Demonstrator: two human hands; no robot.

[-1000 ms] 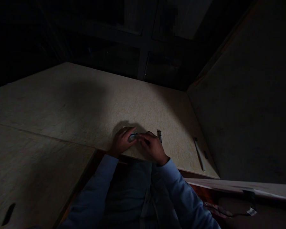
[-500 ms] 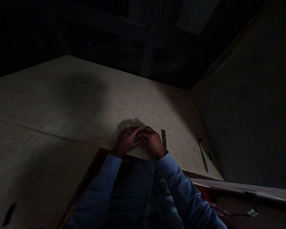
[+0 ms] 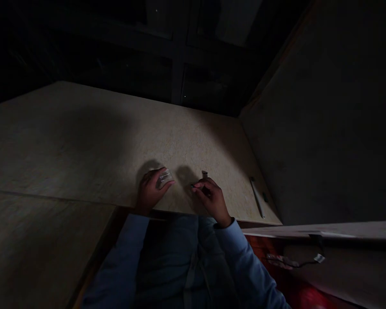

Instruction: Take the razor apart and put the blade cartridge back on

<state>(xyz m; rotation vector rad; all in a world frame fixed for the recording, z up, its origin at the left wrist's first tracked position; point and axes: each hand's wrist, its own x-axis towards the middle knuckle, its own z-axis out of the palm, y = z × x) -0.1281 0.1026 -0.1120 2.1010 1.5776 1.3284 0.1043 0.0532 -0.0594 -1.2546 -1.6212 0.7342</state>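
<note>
Near the front edge of the pale table (image 3: 167, 128), my left hand (image 3: 149, 191) grips a small clear plastic box (image 3: 165, 177) between thumb and fingers. The box catches the light, and its contents are too dim to make out. To the right, apart from it, my right hand (image 3: 212, 197) pinches a small dark piece (image 3: 193, 186) at its fingertips; its kind does not show. Just beyond the right hand's knuckles lies a slim object with a metallic end (image 3: 205, 174), mostly covered by that hand.
A long pale, thin tool (image 3: 256, 197) lies at the table's right side, with a small dark item (image 3: 265, 197) beside it. A dark wall panel (image 3: 324, 128) rises on the right. Below the table's right edge hangs a cable with a white tag (image 3: 319, 258).
My hands, together before, have moved apart. The left holds the clear box, now plainly visible, and the right has drawn away with the small dark piece. The view has shifted a little.
</note>
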